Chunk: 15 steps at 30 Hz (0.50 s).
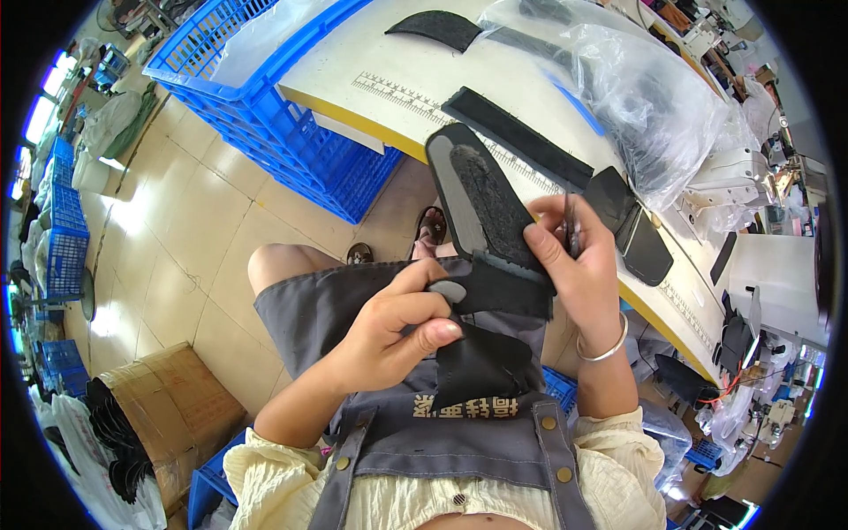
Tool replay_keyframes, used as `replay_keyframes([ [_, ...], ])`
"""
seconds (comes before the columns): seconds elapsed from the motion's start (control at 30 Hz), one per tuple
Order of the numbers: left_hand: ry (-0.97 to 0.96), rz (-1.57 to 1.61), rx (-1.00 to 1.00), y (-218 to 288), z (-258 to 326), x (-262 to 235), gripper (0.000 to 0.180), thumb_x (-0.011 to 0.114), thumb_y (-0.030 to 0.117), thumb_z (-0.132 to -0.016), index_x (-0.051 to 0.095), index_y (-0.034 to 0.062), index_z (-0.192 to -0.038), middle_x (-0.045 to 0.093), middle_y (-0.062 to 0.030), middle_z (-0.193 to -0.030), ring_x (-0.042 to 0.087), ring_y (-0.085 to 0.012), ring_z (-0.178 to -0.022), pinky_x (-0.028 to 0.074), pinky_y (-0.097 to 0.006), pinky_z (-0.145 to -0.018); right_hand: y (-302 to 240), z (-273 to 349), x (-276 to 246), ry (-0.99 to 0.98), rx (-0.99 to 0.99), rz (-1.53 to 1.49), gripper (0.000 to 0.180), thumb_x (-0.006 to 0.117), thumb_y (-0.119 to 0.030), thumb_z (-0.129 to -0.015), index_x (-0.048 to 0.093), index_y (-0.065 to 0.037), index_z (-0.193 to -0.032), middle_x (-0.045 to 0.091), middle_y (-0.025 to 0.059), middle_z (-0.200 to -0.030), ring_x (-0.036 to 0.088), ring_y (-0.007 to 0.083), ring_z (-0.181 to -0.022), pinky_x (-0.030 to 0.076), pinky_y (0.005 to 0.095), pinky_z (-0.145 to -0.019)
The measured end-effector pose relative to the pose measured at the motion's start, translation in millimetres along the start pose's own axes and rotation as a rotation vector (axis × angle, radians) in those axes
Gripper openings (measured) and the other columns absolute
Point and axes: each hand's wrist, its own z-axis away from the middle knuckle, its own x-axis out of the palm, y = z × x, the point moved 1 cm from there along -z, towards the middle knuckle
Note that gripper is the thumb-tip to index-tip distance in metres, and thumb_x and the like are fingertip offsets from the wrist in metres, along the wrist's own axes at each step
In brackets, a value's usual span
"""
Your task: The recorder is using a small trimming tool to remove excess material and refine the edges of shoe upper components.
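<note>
Black padded piece point(488, 199) juts forward from right hand point(576, 261)

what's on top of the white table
On the white table lie a curved black piece, a long black strip, more black pieces and clear plastic. Tabletop behind the right hand and held dark piece is hidden; under the plastic is unclear.

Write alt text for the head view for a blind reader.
A person's right hand holds a black and gray piece over an apron, the left hand at the piece's lower end. A white table bears a black strip and clear plastic, near a blue crate.
</note>
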Motion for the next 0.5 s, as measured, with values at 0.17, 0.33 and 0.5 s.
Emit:
replay_keyframes([
  [0.17,0.18,-0.12,0.078,8.0,7.2,-3.2,0.028,0.062,0.024,-0.089,0.054,0.0006,-0.076,0.047,-0.015,-0.095,0.046,-0.0266,-0.08,0.04,-0.031,-0.071,-26.3,30.8,-0.2,0.258,-0.646,0.451,0.034,0.07,-0.008,-0.077,0.059,-0.001,-0.108,0.058,0.0103,-0.089,0.052,0.0165,-0.061,0.041,0.0248,-0.055],
  [0.33,0.251,-0.282,0.212,20.6,7.8,-0.7,0.032,0.067,0.034,-0.081,0.056,0.0042,-0.075,0.054,-0.0165,-0.096,0.049,-0.0286,-0.081,0.036,-0.035,-0.076,-38.6,45.5,19.4,0.163,-1.061,0.785,0.024,0.07,-0.011,-0.072,0.068,-0.01,-0.096,0.056,0.0017,-0.083,0.044,0.0094,-0.054,0.033,0.0188,-0.044],
  [0.5,0.255,-0.287,0.176,24.3,10.6,2.4,0.031,0.067,0.034,-0.08,0.057,0.0047,-0.075,0.055,-0.0161,-0.097,0.048,-0.0279,-0.081,0.034,-0.034,-0.073,-35.6,44.7,22.2,0.167,-1.077,0.772,0.022,0.068,-0.011,-0.073,0.069,-0.009,-0.095,0.056,0.0009,-0.083,0.044,0.0089,-0.054,0.032,0.0189,-0.043],
])
